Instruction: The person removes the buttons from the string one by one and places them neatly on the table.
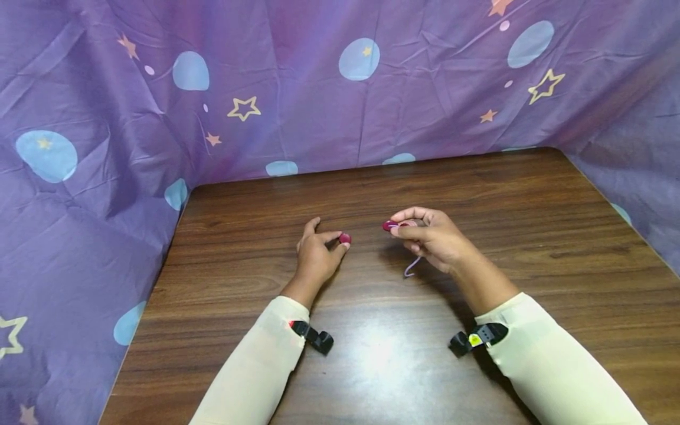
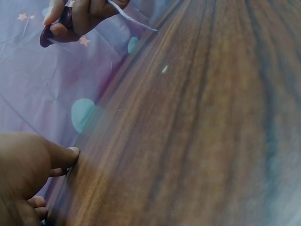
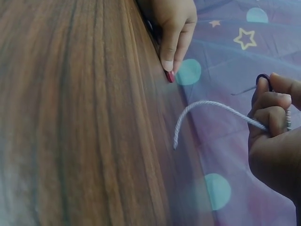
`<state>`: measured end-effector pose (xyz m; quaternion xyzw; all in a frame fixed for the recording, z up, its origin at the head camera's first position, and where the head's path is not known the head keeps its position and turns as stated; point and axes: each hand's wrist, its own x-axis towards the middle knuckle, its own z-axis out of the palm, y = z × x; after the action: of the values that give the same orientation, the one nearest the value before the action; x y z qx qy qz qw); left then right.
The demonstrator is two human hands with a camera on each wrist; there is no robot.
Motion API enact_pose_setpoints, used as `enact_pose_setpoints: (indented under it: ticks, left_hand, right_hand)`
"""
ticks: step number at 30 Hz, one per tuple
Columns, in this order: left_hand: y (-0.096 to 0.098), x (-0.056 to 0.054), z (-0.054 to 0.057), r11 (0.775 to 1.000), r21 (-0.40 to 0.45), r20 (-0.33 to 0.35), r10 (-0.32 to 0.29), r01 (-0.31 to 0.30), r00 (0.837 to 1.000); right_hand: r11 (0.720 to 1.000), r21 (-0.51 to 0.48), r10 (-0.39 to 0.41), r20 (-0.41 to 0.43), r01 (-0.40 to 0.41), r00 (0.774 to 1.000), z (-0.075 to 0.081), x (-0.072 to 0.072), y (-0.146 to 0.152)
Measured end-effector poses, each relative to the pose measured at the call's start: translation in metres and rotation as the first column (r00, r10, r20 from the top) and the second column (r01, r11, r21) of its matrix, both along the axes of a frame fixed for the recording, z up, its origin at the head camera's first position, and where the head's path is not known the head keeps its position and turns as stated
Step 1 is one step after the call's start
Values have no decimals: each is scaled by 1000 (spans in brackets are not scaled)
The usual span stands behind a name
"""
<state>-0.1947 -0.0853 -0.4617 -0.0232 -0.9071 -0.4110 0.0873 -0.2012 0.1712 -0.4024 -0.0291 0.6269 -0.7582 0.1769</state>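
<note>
My left hand (image 1: 317, 254) pinches a small round dark red button (image 1: 345, 238) between thumb and index finger, over the table; in the right wrist view it appears thin and edge-on. Across a short gap, my right hand (image 1: 438, 239) pinches another dark red button (image 1: 389, 225) with a pale lavender cord at it. A second dark disc shows between those fingers in the left wrist view. The cord's long tail (image 3: 207, 102) hangs out below the curled fingers in a curve. The cord's middle is hidden inside the right hand.
The brown wood-grain table (image 1: 255, 236) spreads under both hands. A purple curtain (image 1: 313, 88) with stars and blue spots hangs behind and at its sides. Black wrist straps (image 1: 313, 337) sit over pale sleeves. One small white speck (image 2: 164, 69) lies on the tabletop.
</note>
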Motion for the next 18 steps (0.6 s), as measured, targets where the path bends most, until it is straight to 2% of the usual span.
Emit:
enact_pose_setpoints:
  ticks: [7,18]
  left_hand:
    - [-1,-1,0,1000,-7,-6,3,-3,1000]
    - [0,-1,-1,1000,20,-1,14,-14,1000]
  right_hand:
    - [1000,19,-23,9,23,1000,2,0,4]
    - [997,73,-13,17,11,1000,1,6,15]
